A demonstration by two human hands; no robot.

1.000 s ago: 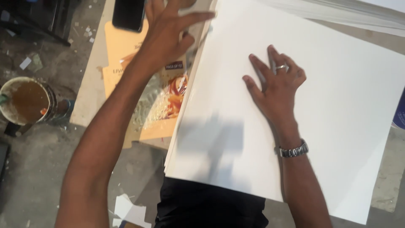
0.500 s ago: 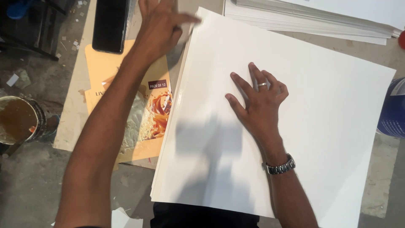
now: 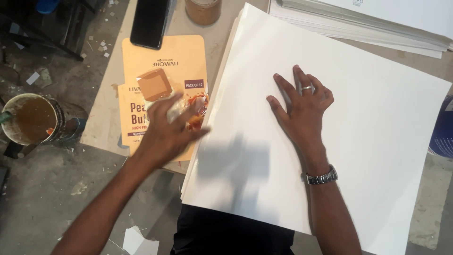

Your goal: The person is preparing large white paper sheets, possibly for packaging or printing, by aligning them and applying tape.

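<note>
Right hand point(image 3: 304, 106): fingers spread wide, flat on the top white sheet point(image 3: 339, 141) of a stack on the desk point(image 3: 101, 123). Left hand point(image 3: 172, 125): motion-blurred over the orange flattened carton point(image 3: 160, 61); finger state cannot be told. Beside: black phone point(image 3: 150, 21), glue tin point(image 3: 30, 118). Second sheet pile point(image 3: 368, 21) cut off at the top edge.

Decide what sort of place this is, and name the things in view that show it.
Probably a small paper or packaging workshop: stacked white sheets, a flattened orange carton and a stained tin of brown liquid, perhaps glue, with paper scraps on the rough floor.
</note>
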